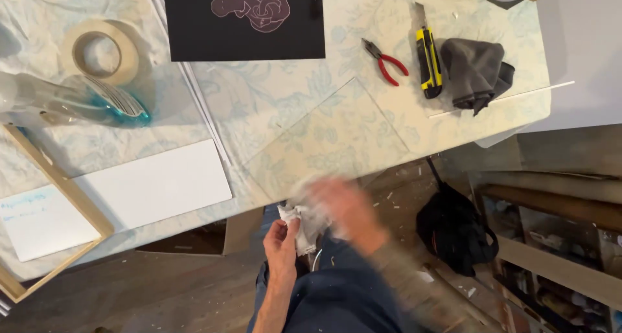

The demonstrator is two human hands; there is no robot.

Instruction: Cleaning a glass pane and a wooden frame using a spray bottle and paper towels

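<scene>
My left hand [283,242] grips a crumpled white cloth [299,228] just below the table's near edge, above my lap. Blurred by motion, my right hand [340,210] is on the same cloth from the right; its grip cannot be made out. A clear glass pane [330,135] lies on the floral tablecloth [259,93] just beyond both hands, one corner overhanging the edge.
On the table lie a black sheet with a pink line drawing [245,21], a tape roll [98,51], a clear spray bottle [71,103], red pliers [385,61], a yellow utility knife [428,61], a grey rag [475,70], a white board [152,185] and a wooden frame [55,223]. A black bag [457,229] sits on the floor.
</scene>
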